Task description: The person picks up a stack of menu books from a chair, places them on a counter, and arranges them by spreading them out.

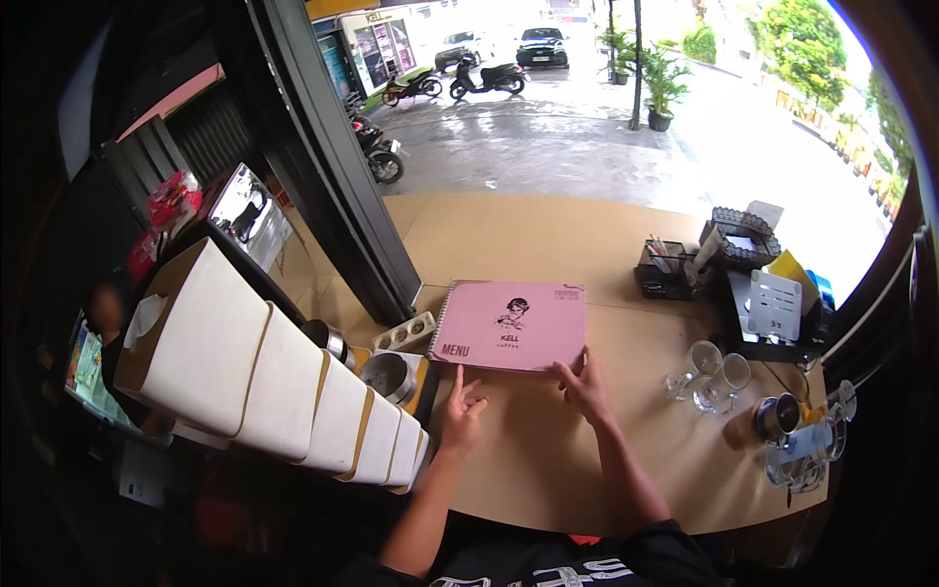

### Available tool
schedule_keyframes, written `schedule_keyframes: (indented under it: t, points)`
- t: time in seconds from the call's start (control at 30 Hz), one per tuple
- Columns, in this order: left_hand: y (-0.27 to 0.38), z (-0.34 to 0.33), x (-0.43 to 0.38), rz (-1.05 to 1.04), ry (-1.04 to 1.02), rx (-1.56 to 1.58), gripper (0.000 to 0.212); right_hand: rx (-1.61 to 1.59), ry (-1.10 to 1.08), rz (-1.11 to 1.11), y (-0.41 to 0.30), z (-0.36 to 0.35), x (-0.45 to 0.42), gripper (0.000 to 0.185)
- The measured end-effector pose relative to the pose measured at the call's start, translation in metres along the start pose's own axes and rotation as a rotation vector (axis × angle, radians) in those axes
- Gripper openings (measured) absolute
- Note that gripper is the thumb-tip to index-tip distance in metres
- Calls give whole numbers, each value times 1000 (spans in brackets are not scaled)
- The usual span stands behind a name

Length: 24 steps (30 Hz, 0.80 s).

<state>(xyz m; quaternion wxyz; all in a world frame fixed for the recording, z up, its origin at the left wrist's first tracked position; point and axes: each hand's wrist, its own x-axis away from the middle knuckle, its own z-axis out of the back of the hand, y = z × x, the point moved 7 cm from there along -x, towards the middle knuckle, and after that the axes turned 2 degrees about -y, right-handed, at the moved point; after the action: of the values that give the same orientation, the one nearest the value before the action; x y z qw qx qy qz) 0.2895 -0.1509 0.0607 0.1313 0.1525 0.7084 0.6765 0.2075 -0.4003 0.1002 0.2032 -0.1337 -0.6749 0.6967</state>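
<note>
A pink spiral-bound menu [539, 319] lies on the light wood counter [543, 455] in front of me, its cover bearing writing and a line drawing of a figure. The thumb and a finger of my right hand [585, 389] close around its lower right corner. Below the lower left edge is my left hand [462, 418], fingers apart, with the raised index fingertip at or just short of that edge; contact there is hard to tell. Nothing is held in the left hand.
Left stand a stack of white containers [279, 381], a metal pot [389, 378], a socket strip [405, 332] and a black post [345, 169]. Right are glass mugs [722, 381], a metal-topped jar [776, 416], a pen holder [664, 271] and a black basket [744, 238]. A person [110, 315] is far left.
</note>
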Motion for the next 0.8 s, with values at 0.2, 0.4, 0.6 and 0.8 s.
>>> schedule_keyframes:
  t: [0.2, 0.4, 0.6, 0.8]
  points:
    - [4, -12, -3, 81, 45, -21, 85, 561, 158, 192, 21, 18, 0, 74]
    - [-5, -17, 36, 79, -82, -34, 66, 583, 191, -82, -45, 11, 96, 71]
    - [17, -51, 103, -63, -568, -208, 29, 111, 307, -81, -17, 6, 210, 57]
    - [13, -65, 183, 11, -948, -237, 18, 63, 560, -87, 4, -18, 343, 42]
